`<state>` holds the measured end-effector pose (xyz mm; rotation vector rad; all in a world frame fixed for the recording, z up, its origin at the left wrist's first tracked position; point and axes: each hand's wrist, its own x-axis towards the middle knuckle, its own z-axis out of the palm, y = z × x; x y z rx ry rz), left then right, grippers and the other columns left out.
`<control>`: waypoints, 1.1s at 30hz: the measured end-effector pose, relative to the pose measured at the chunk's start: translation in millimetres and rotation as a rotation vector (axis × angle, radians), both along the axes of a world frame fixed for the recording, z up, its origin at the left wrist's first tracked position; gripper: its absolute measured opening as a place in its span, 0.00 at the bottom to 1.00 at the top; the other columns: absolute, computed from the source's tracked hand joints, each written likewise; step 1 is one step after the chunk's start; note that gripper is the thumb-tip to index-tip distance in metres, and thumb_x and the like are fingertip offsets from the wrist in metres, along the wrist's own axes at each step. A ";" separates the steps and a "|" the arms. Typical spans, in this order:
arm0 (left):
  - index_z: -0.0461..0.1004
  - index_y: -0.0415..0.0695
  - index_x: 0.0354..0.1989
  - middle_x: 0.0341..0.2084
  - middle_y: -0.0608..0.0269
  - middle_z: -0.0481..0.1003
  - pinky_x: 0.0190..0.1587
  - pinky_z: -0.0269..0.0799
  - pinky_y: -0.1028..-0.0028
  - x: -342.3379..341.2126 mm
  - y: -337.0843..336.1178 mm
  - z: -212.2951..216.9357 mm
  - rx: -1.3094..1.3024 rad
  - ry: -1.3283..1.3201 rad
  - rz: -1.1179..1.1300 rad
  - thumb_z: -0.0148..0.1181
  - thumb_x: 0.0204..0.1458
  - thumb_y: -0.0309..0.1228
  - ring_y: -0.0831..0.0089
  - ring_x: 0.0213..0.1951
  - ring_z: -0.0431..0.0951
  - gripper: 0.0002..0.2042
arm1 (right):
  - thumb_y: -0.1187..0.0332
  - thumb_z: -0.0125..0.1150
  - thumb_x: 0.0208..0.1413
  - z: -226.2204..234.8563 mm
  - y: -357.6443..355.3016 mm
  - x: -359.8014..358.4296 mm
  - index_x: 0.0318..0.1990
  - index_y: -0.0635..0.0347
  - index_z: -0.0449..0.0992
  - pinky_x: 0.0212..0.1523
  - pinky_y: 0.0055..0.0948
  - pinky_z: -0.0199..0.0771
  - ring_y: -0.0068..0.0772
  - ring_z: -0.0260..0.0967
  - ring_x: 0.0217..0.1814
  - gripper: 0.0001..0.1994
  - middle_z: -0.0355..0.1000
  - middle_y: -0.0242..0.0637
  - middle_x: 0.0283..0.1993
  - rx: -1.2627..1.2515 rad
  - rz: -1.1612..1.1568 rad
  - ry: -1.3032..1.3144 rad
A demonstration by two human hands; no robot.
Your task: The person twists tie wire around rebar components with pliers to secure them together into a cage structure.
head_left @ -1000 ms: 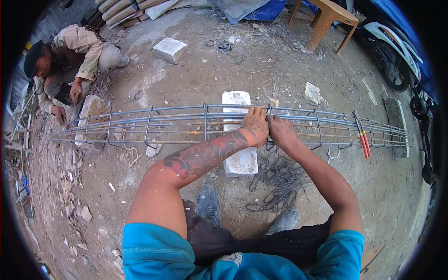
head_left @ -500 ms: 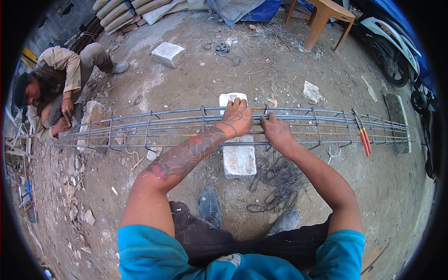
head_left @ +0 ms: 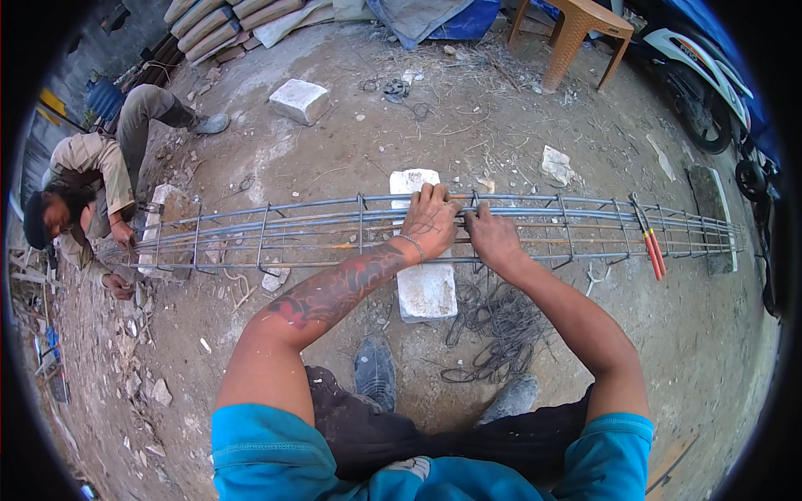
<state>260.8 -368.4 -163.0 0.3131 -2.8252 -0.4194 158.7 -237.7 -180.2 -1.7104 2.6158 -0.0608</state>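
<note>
A long rebar cage (head_left: 334,225) of thin steel bars and square stirrups lies across in front of me. My left hand (head_left: 429,219) reaches over its middle, fingers curled on the upper bars. Close to its right, my right hand (head_left: 494,237) is closed on the bars by a stirrup, its fingertips partly hidden. Beneath both hands, a white block (head_left: 427,292) sits under the cage. Pincers with red handles (head_left: 654,250) hang on the cage farther right.
A loose tangle of binding wire (head_left: 505,326) lies near my boots. At the cage's left end a co-worker (head_left: 88,179) crouches with both hands by the bars. Blocks (head_left: 712,221) stand under the ends. Behind are a plastic stool (head_left: 576,37), a motorcycle (head_left: 697,83) and stacked sacks (head_left: 205,29).
My left hand has shifted slightly to the right, its fingers nearer my right hand. The co-worker has leaned lower, and one of their hands has moved toward me, away from the bars.
</note>
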 end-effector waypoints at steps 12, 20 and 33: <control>0.81 0.43 0.29 0.45 0.55 0.68 0.54 0.62 0.65 -9.6 -20.9 1.4 -0.230 -0.017 -0.375 0.57 0.42 0.26 0.61 0.51 0.65 0.07 | 0.68 0.49 0.53 10.4 -1.4 8.6 0.38 0.59 0.75 0.37 0.38 0.74 0.39 0.72 0.41 0.10 0.68 0.43 0.41 -0.021 -0.024 0.027; 0.78 0.40 0.32 0.45 0.54 0.68 0.54 0.62 0.65 -8.8 -22.5 -2.3 -0.132 -0.005 -0.336 0.57 0.42 0.26 0.60 0.51 0.65 0.09 | 0.66 0.52 0.48 17.0 -12.0 -6.7 0.30 0.60 0.80 0.51 0.33 0.63 0.35 0.63 0.52 0.10 0.68 0.39 0.47 -0.032 0.342 0.371; 0.77 0.38 0.25 0.38 0.57 0.70 0.48 0.64 0.65 0.2 -26.1 -12.5 0.001 0.003 -0.188 0.56 0.41 0.30 0.61 0.46 0.67 0.08 | 0.72 0.51 0.49 10.2 -11.3 -5.5 0.32 0.68 0.76 0.50 0.39 0.67 0.44 0.63 0.52 0.09 0.65 0.46 0.46 -0.041 0.160 0.052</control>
